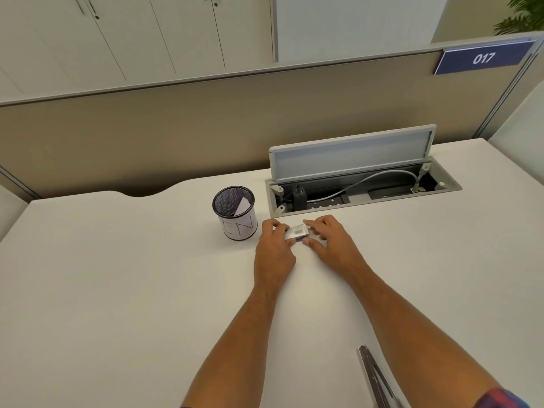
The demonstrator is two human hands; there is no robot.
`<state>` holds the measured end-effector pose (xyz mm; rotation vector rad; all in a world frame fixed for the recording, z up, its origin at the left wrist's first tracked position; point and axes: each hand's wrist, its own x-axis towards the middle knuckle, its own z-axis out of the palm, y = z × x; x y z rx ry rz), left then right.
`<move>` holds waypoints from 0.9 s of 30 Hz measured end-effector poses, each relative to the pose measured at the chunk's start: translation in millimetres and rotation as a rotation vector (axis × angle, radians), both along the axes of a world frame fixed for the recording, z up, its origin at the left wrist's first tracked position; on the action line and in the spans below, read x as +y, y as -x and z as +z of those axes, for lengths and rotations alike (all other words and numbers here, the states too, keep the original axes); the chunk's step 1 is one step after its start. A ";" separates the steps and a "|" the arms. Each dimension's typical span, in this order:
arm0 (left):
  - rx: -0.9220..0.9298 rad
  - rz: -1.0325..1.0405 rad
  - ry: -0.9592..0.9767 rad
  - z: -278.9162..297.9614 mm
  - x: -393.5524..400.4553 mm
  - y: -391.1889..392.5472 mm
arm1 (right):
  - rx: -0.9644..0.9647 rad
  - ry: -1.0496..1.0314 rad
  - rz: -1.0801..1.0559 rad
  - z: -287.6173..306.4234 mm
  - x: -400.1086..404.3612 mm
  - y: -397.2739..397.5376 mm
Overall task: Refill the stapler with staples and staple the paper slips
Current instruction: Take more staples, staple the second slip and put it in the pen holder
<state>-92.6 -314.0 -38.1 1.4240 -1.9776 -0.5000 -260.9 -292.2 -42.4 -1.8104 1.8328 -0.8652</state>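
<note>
A small white staple box (296, 232) lies on the white desk (117, 275) beside the mesh cup. My left hand (275, 250) grips the box's left end with curled fingers. My right hand (329, 240) pinches its right end between thumb and fingers. A silvery metal stapler (375, 375), opened out flat, lies near the desk's front edge, partly hidden under my right forearm. The box's inside is not visible.
A black mesh cup (235, 213) wrapped in white paper, with a paper slip inside, stands left of my hands. Behind them an open cable tray (362, 187) with a raised lid holds a plug and cable. A beige partition runs along the desk's back.
</note>
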 end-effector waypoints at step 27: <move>-0.080 0.028 0.116 3.5 6.3 1.4 | -0.067 0.161 -0.237 -2.2 8.6 0.4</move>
